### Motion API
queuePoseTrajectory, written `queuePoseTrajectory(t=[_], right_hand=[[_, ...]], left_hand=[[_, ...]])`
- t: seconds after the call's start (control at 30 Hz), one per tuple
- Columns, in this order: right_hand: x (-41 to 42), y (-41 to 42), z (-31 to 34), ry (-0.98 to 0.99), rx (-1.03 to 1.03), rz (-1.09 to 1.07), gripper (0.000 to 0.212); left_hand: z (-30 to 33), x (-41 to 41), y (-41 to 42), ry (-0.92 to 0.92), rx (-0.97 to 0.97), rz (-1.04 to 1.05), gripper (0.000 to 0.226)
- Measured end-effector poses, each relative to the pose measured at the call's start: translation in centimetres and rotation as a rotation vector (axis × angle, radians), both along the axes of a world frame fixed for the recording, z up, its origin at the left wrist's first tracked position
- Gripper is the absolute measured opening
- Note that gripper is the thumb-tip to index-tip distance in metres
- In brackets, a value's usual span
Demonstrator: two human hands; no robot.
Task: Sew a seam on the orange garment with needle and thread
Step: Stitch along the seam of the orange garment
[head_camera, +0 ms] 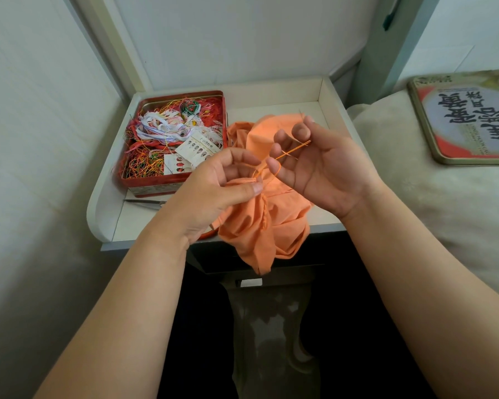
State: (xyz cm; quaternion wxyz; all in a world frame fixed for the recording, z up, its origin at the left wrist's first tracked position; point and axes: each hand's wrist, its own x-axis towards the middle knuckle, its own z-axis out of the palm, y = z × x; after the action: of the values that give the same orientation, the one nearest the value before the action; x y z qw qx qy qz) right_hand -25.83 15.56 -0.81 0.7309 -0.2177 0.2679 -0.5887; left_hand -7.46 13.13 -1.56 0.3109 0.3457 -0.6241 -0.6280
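The orange garment (260, 231) lies bunched on the white tray-like table (104, 208) and hangs over its front edge. My left hand (213, 191) pinches a fold of the cloth between thumb and fingers. My right hand (314, 165) is raised just to the right, palm toward me. It holds a thin needle (301, 118) between thumb and forefinger, and orange thread (291, 151) runs across its fingers down to the pinched fold.
A red tin (167, 184) full of tangled coloured threads and needle cards stands on the left of the table. Scissors (144, 202) lie in front of it. The tin's lid (467, 116) rests on the beige bed at right. Walls close in left and behind.
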Motion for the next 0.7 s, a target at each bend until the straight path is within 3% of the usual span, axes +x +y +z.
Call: queuePoseTrajectory(t=[0.23, 0.37, 0.6, 0.7], right_hand=[[0.03, 0.19, 0.23, 0.082, -0.084, 0.048, 0.046], [0.11, 0.30, 0.37, 0.098, -0.117, 0.068, 0.047], [0.10, 0.49, 0.46, 0.131, -0.149, 0.095, 0.047], [-0.02, 0.41, 0.40, 0.161, -0.146, 0.096, 0.047]], left_hand=[[0.00, -0.32, 0.27, -0.029, 0.085, -0.099, 0.015], [0.04, -0.23, 0.23, 0.014, 0.248, -0.069, 0.038], [-0.25, -0.25, 0.08, 0.064, 0.195, -0.066, 0.014], [-0.62, -0.10, -0.49, 0.136, 0.261, 0.009, 0.012]])
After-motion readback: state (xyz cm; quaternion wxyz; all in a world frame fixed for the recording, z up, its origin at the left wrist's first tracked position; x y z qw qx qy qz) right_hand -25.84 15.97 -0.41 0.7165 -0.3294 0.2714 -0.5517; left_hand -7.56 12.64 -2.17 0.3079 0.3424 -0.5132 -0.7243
